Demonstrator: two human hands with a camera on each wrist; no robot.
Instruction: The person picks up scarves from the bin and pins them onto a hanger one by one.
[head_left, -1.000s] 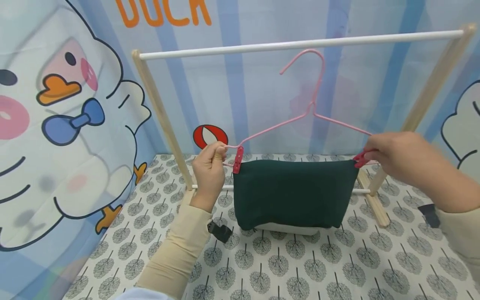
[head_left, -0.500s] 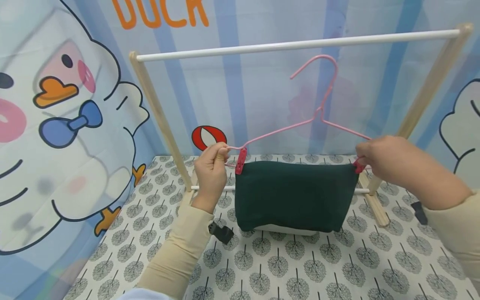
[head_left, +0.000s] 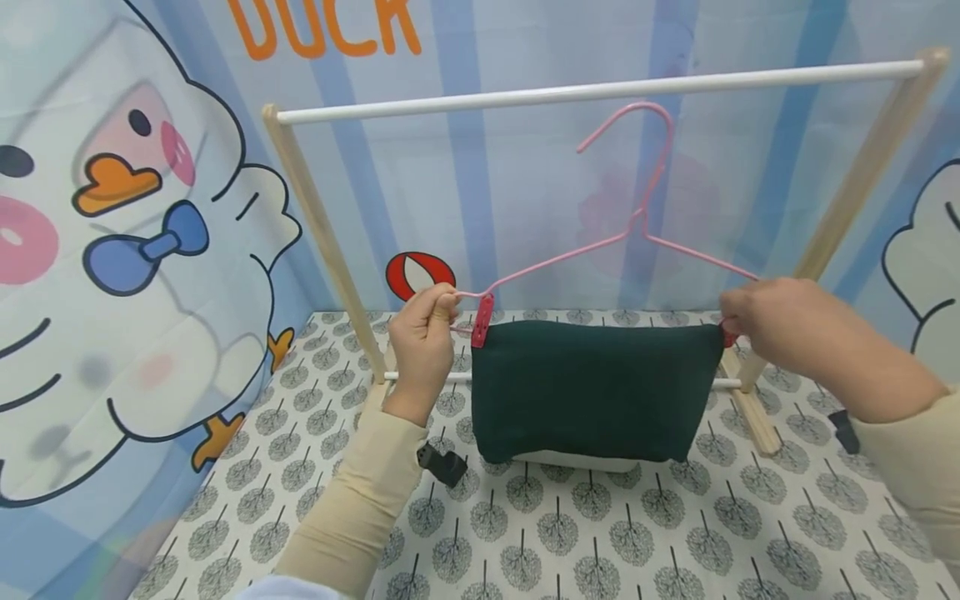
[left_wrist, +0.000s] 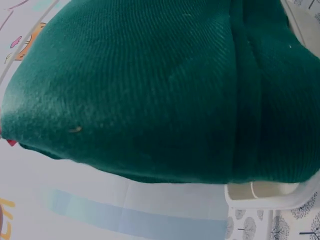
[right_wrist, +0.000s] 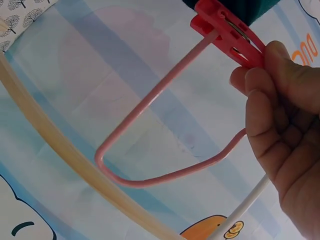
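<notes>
A dark green cloth (head_left: 596, 392) hangs from the lower bar of a pink wire hanger (head_left: 558, 257). One red clothespin (head_left: 482, 321) clips its upper left corner. My left hand (head_left: 423, 342) grips the hanger's left end beside that pin. At the upper right corner, my right hand (head_left: 795, 337) pinches a second red clothespin (right_wrist: 227, 32) between thumb and fingers; this pin sits over the pink wire and the cloth's edge. In the head view the right hand mostly covers it. The cloth fills much of the left wrist view, ribbed and folded.
Behind the hanger stands a rack with a white top rod (head_left: 600, 90) and wooden posts (head_left: 322, 242). A white container (left_wrist: 265, 197) is partly hidden behind the cloth. The table (head_left: 360, 533) has a tree-print cover, with a printed duck curtain (head_left: 517, 192) behind.
The hanger's hook has shifted right and slightly down. My right hand dipped left, then came back a little right, and now covers more of its clothespin. The left hand has barely moved.
</notes>
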